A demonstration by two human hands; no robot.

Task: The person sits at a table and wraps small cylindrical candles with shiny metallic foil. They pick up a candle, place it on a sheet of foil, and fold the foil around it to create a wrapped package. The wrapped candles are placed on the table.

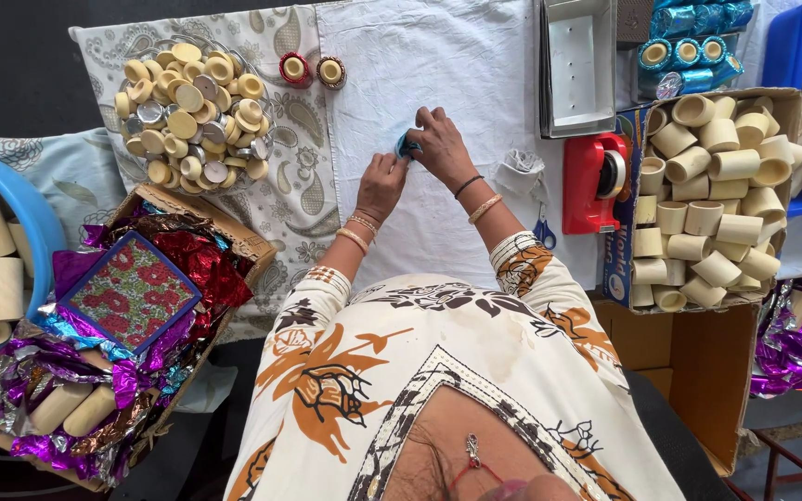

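Blue foil piece (pixel 407 146) sat pinched between both hands on the white-clothed desk (pixel 475 65), the right hand (pixel 441 144) covering it from beyond, the left hand (pixel 382 181) nearer.

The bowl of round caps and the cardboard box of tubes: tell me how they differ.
The bowl, left of the hands, holds flat round caps, cream and silver; the cardboard box, on the right, holds taller hollow tubes, all cream. The caps lie heaped flat; the tubes lie tumbled at many angles. The bowl is round, the box square-sided. Both are piled full and sit untouched.
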